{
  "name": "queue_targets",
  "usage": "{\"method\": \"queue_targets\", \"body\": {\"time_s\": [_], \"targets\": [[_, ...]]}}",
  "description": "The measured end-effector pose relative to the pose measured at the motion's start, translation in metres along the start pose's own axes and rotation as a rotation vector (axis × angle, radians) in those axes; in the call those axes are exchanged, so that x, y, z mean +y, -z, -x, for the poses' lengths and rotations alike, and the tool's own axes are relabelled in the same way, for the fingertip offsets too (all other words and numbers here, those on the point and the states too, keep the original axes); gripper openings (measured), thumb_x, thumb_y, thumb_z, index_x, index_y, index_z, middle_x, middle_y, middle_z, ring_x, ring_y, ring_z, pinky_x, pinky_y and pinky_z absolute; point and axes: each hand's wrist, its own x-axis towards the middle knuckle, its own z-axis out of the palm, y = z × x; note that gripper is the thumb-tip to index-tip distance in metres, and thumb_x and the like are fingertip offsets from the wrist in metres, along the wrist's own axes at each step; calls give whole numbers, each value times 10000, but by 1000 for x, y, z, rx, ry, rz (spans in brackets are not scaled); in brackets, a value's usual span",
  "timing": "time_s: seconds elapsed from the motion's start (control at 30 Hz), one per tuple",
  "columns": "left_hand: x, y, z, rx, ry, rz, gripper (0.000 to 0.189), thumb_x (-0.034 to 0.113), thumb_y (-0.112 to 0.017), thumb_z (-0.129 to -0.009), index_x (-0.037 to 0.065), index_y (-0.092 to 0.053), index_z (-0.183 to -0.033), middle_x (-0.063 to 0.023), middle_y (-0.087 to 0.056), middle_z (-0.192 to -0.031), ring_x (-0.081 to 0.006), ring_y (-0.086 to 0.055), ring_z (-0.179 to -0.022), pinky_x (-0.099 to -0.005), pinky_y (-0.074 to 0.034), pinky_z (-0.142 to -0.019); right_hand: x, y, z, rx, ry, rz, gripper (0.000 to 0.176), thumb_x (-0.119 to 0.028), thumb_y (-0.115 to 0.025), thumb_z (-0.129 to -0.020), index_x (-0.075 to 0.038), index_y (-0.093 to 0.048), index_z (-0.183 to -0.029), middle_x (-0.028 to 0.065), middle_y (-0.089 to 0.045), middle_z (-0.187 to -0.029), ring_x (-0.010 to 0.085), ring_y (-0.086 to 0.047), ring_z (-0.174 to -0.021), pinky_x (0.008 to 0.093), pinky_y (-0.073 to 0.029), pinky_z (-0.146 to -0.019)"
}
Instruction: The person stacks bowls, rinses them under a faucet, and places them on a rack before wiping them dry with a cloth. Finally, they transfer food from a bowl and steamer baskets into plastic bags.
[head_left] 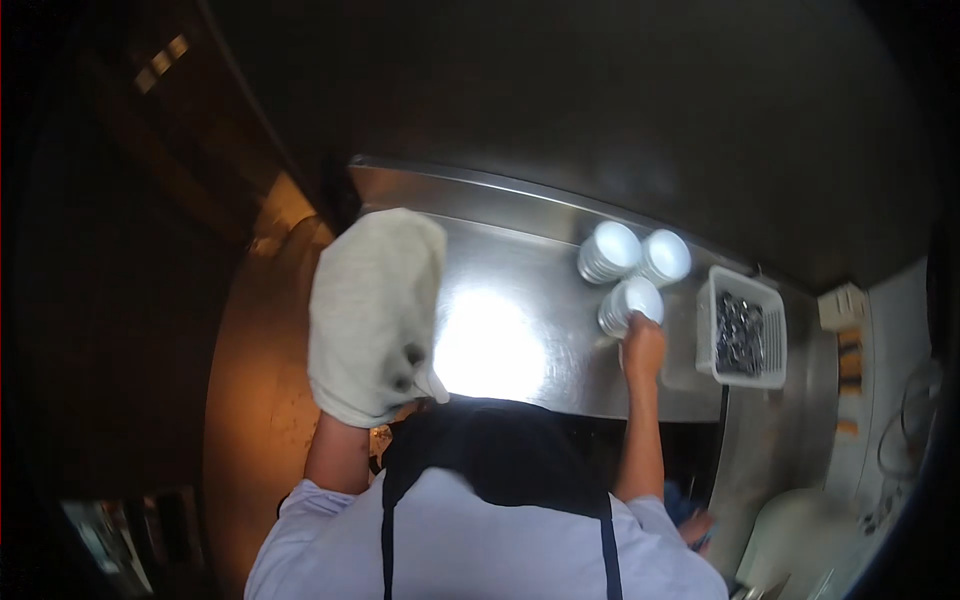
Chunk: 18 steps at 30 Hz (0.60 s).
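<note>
A pale cloth (375, 310) with dark spots drapes over my left forearm and covers my left hand, so its fingers are hidden. On the right, my right hand (642, 348) is closed at the near rim of the top white bowl (637, 298) in the front stack. Behind it stand two more stacks of white bowls, the left stack (612, 250) and the right stack (664, 258). All three stand close together on the steel counter (500, 260).
A white plastic basket (706, 325) full of metal cutlery (740, 335) sits right of the bowls. A raised steel ledge (480, 190) runs along the counter's back. Part of another person's hand (697, 527) shows at lower right, near a pale rounded surface (800, 540).
</note>
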Motion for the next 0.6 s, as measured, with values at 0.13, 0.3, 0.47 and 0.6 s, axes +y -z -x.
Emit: {"method": "queue_targets", "body": {"time_s": [0.13,0.3,0.47,0.6], "targets": [[52,17,-59,-30,-359,-64,294,218,-643,-680,106,-673,-950,-139,-641,-1046,-345,-630,-974,-433,-504,-795,-35,45,-2,131,84,-114,129,-97,-631,-916,5,-696,-960,220,-688,-898,402,-651,-874,486,-495,-785],[81,-25,-72,-535,-77,-192,156,282,-644,-739,128,-664,-737,-87,-629,-716,-264,-678,-743,-388,-549,-667,-123,83,-9,-96,497,-451,181,-26,-668,-854,-22,-689,-1034,181,-694,-1029,374,-643,-1019,485,-479,-954],[63,-38,-48,-116,-77,28,412,380,-666,-890,70,-567,-1142,-110,-619,-1051,-246,-641,-977,-391,-535,-874,-174,94,-33,-37,813,-736,385,-89,-777,-783,-60,-661,-1149,165,-681,-1200,335,-581,-1243,543,-387,-1102],[65,-41,-56,77,-95,18,487,391,-669,-906,53,-531,-1228,-119,-606,-1133,-242,-626,-1035,-394,-522,-918,-181,84,-38,-267,407,-1281,766,-239,-897,-710,-29,-548,-1359,202,-661,-1260,329,-604,-1218,461,-428,-1067]]}}
